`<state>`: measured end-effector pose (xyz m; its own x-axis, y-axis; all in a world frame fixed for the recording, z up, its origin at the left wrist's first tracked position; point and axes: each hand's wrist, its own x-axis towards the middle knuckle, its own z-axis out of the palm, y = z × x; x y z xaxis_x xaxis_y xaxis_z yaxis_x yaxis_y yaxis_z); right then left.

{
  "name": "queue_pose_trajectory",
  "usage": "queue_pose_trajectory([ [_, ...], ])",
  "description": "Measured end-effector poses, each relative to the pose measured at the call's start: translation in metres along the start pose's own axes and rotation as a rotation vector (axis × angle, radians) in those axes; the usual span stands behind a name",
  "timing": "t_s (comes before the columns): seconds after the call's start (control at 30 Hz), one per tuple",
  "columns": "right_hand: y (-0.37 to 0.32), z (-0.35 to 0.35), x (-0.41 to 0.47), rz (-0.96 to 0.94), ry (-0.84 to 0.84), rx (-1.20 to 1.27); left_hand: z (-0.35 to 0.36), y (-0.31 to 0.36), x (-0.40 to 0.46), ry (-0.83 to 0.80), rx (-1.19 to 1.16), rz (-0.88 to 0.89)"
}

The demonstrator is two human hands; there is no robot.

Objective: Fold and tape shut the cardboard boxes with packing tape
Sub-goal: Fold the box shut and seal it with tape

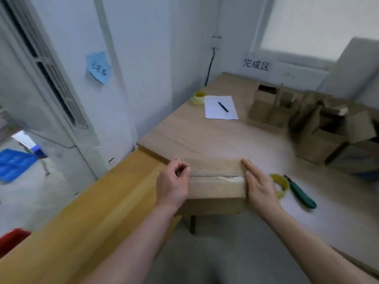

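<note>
Box: the box (215,185) sits at the near edge of the table (205,138), right in front of the person, flaps folded down so the centre seam runs from hand to hand.
Seam: a pale strip lies along it, probably tape already laid; blur leaves that unsure.
Left hand: the left hand (174,181) rests at the box's left end, fingers curled with thumb meeting fingertips, seemingly pinching the tape end there; blur hides whether anything is truly between them.
Right hand: the right hand (258,181) lies flat with straight fingers pressed against the box's right end, gripping nothing, likely to steady the box and rub the strip down.
Tape roll: the yellow roll (280,185) lies just right of the box, partly behind the right hand, within reach.
Cutter: a green cutter (300,192) lies beside the roll, handy for the next cut.
Open boxes: unsealed boxes (320,130) stand far right, apparently waiting.
Paper: a sheet (221,107) with a pen (223,106) lies farther back, a second roll (199,97) beside it.
</note>
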<state>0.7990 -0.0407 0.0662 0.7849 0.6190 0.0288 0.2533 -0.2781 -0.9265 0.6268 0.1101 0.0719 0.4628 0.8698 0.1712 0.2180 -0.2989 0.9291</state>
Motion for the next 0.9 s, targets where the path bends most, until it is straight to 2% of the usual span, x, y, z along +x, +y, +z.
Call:
queue_pose_trajectory([
  [0.13,0.026,-0.057,0.035,0.064,0.083,0.045,0.075,0.023,0.028,-0.066,0.030,0.043],
  [0.3,0.048,-0.084,0.071,0.131,0.101,0.054,0.127,0.023,0.060,-0.086,0.144,0.023],
  [0.5,0.072,-0.083,0.114,0.175,0.061,-0.005,0.163,-0.001,0.104,-0.149,0.258,0.002],
  [0.67,0.078,-0.075,0.166,0.201,0.120,0.051,0.188,-0.009,0.155,-0.175,0.261,-0.015],
  [0.9,0.094,-0.067,0.236,0.181,0.208,-0.035,0.228,-0.009,0.235,-0.215,0.253,0.012],
])
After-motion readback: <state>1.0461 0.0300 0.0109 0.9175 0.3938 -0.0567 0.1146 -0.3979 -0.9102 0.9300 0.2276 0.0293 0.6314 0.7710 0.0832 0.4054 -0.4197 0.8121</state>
